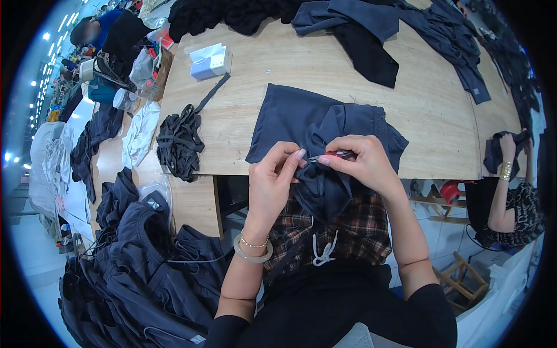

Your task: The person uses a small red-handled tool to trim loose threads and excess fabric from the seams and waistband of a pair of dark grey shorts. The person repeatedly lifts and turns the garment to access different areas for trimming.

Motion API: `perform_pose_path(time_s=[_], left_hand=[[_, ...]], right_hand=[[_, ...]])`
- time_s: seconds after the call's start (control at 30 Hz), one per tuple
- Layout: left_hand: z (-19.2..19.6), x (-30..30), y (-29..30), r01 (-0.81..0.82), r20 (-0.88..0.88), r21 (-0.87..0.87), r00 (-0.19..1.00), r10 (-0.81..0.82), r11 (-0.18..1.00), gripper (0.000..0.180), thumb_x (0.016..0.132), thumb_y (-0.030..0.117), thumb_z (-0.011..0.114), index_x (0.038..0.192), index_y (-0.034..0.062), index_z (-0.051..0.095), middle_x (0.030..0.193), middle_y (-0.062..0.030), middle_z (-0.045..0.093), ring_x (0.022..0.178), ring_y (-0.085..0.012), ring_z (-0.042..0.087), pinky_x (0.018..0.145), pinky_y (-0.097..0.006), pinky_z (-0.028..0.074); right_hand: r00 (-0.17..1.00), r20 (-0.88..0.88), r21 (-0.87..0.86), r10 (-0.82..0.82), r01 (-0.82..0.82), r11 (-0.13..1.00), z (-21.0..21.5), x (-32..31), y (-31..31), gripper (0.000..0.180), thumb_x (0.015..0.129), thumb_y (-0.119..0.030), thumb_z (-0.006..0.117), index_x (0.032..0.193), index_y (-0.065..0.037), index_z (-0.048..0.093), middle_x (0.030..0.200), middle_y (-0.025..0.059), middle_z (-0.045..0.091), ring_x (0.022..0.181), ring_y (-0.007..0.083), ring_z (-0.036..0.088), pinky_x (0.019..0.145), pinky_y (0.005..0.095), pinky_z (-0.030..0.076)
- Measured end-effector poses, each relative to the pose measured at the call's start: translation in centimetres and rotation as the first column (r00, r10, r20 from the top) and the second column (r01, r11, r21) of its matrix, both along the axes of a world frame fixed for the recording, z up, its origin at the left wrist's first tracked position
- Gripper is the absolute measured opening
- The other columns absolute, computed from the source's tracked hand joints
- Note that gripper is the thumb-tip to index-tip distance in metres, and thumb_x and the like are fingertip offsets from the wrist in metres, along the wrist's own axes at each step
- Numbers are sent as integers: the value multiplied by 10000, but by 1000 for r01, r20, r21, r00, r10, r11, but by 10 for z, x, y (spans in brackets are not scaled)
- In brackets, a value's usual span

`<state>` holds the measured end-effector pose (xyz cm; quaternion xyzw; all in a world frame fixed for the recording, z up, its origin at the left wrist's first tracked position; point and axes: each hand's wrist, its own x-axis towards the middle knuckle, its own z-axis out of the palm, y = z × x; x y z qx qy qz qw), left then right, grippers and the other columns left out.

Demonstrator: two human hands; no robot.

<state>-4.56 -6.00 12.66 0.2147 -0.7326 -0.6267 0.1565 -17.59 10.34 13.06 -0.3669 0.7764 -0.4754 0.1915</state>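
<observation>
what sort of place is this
Probably a garment workshop: dark garments lie heaped at lower left, dark fabric strips lie tangled on the wooden worktable, and the right hand holds apparent red-handled snips.

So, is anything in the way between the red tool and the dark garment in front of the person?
Nothing visible blocks it: the right hand holds the red tool over the dark garment. The left hand is close to the tool's tip; whether that touches the garment is unclear.

Readable text: we made out none | white-and-blue cardboard tissue box (210, 65): we saw small marks, too fine to read | heaped dark grey cloth garments (142, 269): we saw a small pale tag (198, 339), nothing legible
</observation>
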Motion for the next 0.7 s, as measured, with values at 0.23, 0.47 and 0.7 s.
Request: perform_pose_path(time_s=[0.23, 0.47, 0.7], left_hand=[[3, 0, 1, 33, 27, -5, 999, -33, 999, 120, 987, 119, 637, 1000, 4, 668, 770, -35, 695, 744, -60, 655, 570, -205, 501], [3, 0, 1, 43, 46, -3, 998, -42, 999, 124, 986, 120, 637, 1006, 2, 670, 765, -39, 698, 735, -59, 649, 568, -206, 499], [-1, 1, 0, 27, -14, 25, 1000, -26, 999, 127, 998, 124, 611, 1007, 11, 667, 735, -58, 709, 715, -73, 685, 550, -212, 511]], right_hand=[[999, -30, -11, 22, -22, 1000, -1, -1, -2, 341, 807, -381, 792, 830, -46, 734, 693, 99, 661, 604, 228, 629, 569, 316, 460], [991, -111, 11, 72, -71, 997, 1, -3, -1, 250, 787, -223, 825, 866, -7, 728, 716, 68, 656, 605, 112, 577, 557, 258, 426], [997, 12, 11, 74, -74, 997, 1, -2, -2, 237, 804, -216, 811, 864, -7, 717, 690, 37, 633, 602, 74, 531, 557, 231, 396]])
